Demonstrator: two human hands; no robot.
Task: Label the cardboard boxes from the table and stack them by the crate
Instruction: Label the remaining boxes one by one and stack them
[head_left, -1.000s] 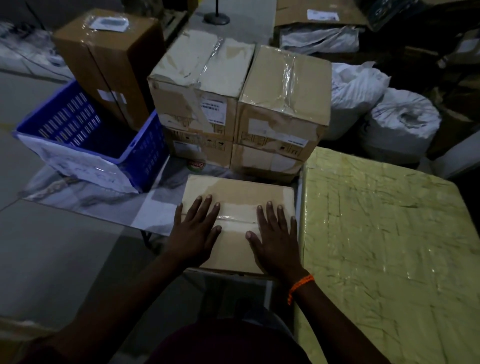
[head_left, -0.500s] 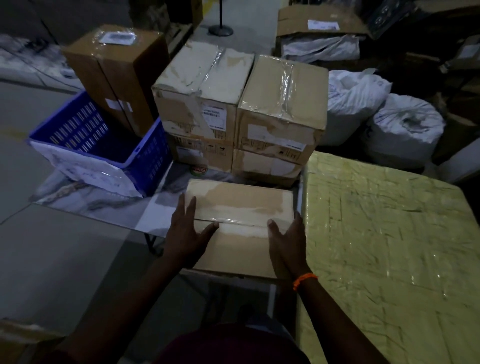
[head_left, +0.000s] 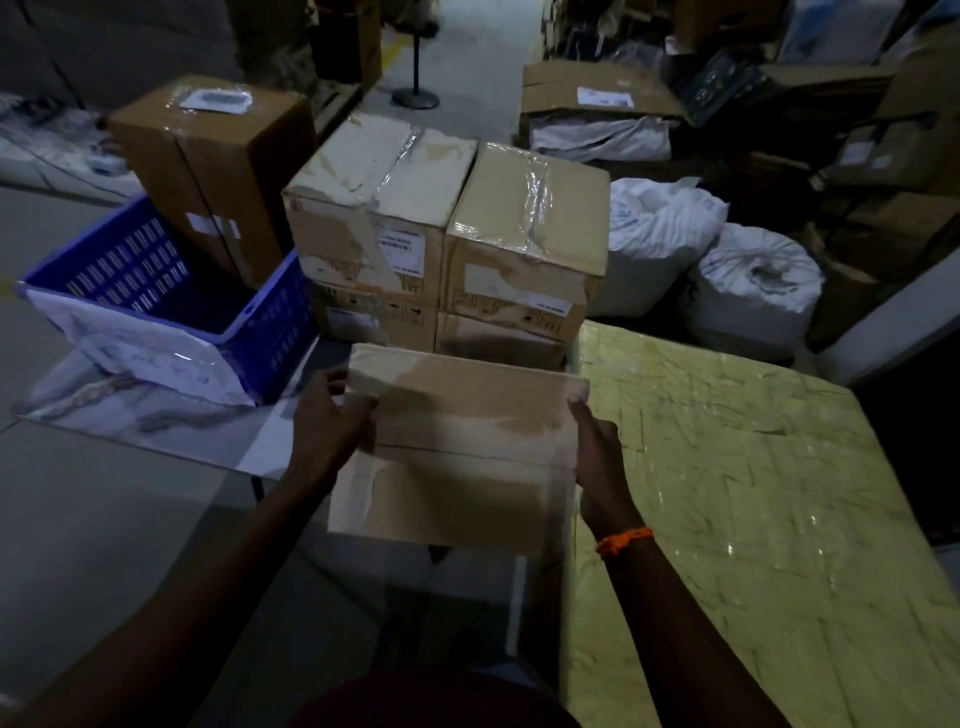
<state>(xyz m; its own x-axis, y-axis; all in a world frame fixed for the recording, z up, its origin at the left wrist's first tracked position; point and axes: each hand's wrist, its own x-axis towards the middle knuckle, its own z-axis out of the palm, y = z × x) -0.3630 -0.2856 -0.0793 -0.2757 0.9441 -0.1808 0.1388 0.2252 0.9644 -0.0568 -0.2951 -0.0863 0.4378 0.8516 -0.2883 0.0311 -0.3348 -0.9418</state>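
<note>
A dim warehouse stockroom: just beyond the fingers taped cardboard boxes stand stacked two high, a blue plastic crate to their left, tied white sacks farther right, and more cartons heaped along a concrete aisle.

White sack and 2nd white sack touching, right rear. Round black stand base on the grey floor, far back. Crumpled white bag behind the sacks. Marbled sheet lying flat, left.
</note>
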